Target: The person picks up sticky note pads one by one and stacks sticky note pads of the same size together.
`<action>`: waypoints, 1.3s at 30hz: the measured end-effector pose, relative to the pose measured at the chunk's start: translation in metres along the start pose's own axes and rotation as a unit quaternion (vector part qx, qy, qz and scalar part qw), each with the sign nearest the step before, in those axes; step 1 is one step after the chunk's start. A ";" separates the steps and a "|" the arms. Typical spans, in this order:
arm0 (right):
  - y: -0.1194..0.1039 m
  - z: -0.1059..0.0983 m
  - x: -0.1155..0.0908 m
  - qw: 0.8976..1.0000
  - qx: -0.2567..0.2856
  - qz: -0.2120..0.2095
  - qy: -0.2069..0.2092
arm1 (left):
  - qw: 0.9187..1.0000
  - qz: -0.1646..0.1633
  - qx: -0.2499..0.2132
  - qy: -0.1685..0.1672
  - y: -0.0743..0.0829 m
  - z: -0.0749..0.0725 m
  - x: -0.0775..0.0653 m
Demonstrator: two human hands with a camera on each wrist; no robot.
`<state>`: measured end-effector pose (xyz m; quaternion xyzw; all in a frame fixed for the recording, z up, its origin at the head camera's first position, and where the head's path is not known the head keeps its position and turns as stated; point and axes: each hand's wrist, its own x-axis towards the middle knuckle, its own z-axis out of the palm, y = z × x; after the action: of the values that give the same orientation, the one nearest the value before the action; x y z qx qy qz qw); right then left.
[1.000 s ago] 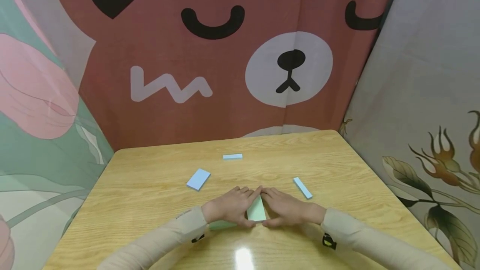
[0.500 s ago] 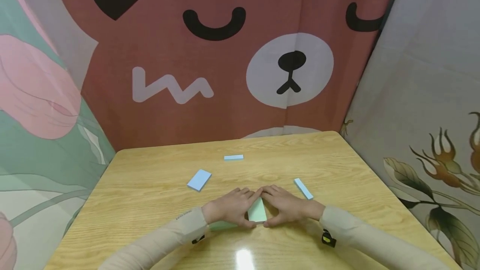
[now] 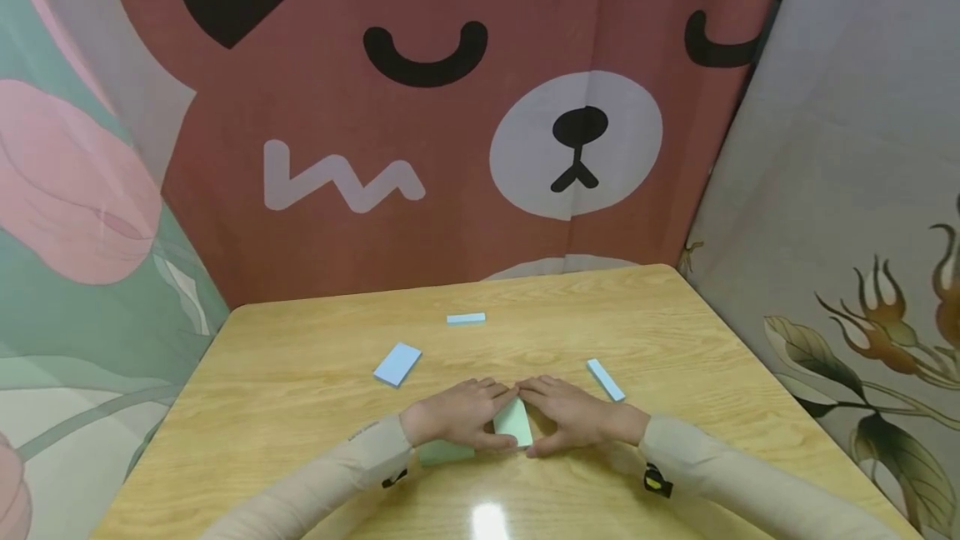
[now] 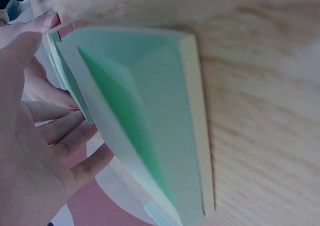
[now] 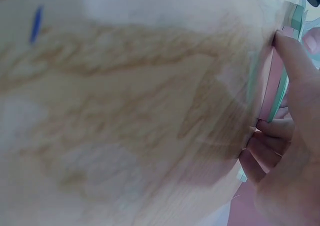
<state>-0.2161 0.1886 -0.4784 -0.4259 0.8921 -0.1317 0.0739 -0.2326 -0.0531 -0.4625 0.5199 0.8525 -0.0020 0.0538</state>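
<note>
Both hands meet around a small stack of sticky notes near the table's front. A light-green sticky note pad [image 3: 512, 423] faces up; in the right wrist view a pink pad [image 5: 272, 83] lies against it. My left hand [image 3: 467, 417] touches the stack's left side with fairly straight fingers, its thumb by the near edge. My right hand [image 3: 573, 417] spans the right side, thumb at the near corner and bent fingers at the far end. Beneath the left wrist lies another green pad [image 4: 165, 100], its upper sheets lifted and curled; the head view shows only part of it.
On the wooden table [image 3: 300, 440] lie a periwinkle pad [image 3: 397, 364] to the left, a narrow light-blue pad [image 3: 466, 319] farther back and another narrow blue pad [image 3: 605, 380] right of the hands. A bear-print curtain [image 3: 450, 140] hangs behind the table.
The left thumb has shifted slightly at the stack's near edge. Both hands otherwise stay around the stack, and the pads on the table have not moved.
</note>
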 end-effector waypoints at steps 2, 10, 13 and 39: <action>0.000 0.001 0.000 1.000 0.001 0.002 -0.003 | 1.000 0.002 -0.008 -0.001 -0.001 0.001 -0.001; 0.001 0.004 0.000 1.000 -0.001 0.003 -0.004 | 0.998 0.011 -0.042 0.042 -0.008 -0.002 -0.003; 0.002 0.004 0.000 1.000 -0.002 0.004 -0.007 | 0.997 0.006 -0.048 0.060 -0.012 -0.004 -0.005; 0.001 0.002 -0.002 1.000 -0.011 -0.007 -0.002 | 0.975 0.005 -0.049 0.215 -0.062 -0.004 -0.028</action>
<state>-0.2145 0.1905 -0.4810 -0.4333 0.8902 -0.1221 0.0698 -0.2755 -0.1062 -0.4587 0.5093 0.8405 0.1522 -0.1052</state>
